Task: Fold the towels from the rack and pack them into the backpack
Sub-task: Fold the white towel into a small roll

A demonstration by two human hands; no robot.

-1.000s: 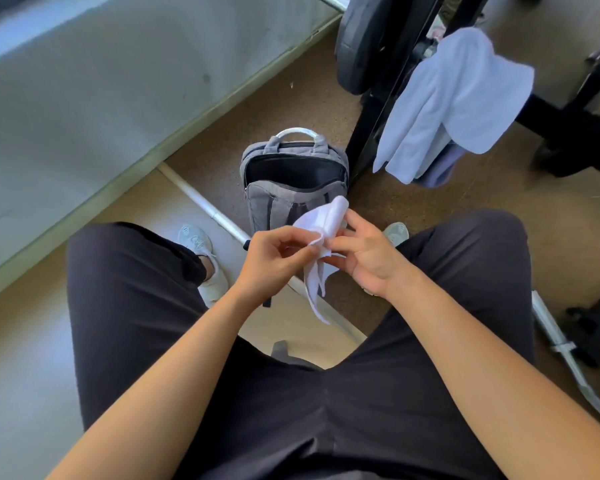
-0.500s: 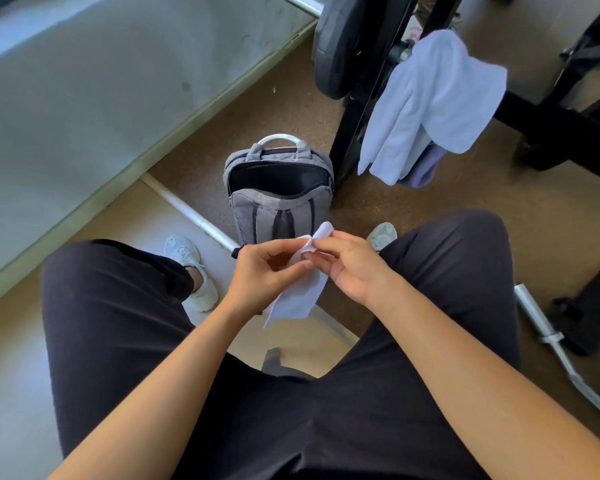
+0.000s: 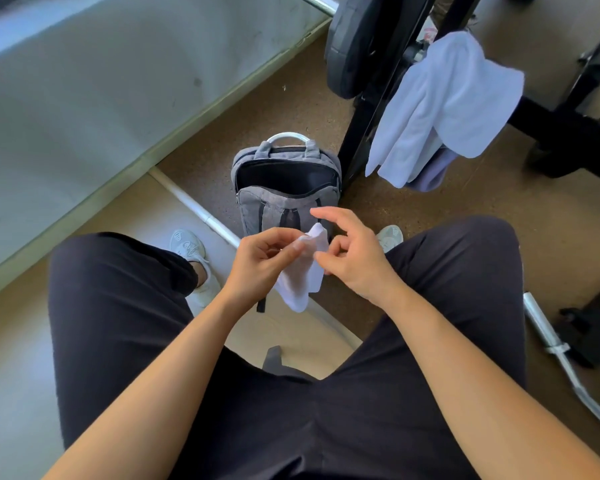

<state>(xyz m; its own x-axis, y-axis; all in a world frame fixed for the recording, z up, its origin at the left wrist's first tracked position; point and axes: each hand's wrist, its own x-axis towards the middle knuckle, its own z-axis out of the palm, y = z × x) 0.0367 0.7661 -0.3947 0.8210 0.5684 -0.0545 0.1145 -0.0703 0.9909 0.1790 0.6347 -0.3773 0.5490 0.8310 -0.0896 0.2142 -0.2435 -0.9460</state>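
White towel (image 3: pixel 303 275) pinched by left hand (image 3: pixel 262 263) fingers (image 3: pixel 291 252); right hand (image 3: pixel 355 263) fingers spread loose beside it.

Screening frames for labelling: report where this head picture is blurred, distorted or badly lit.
Head view: wide-angle stretch toward the lower corners; wall soft and washed out; left hand, right hand and small white cloth sharp; backpack interior too dark to see; towel on the rack bright, folds visible.

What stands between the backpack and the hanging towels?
In the head view, the rack's black upright stands between the grey backpack and the hanging towels.
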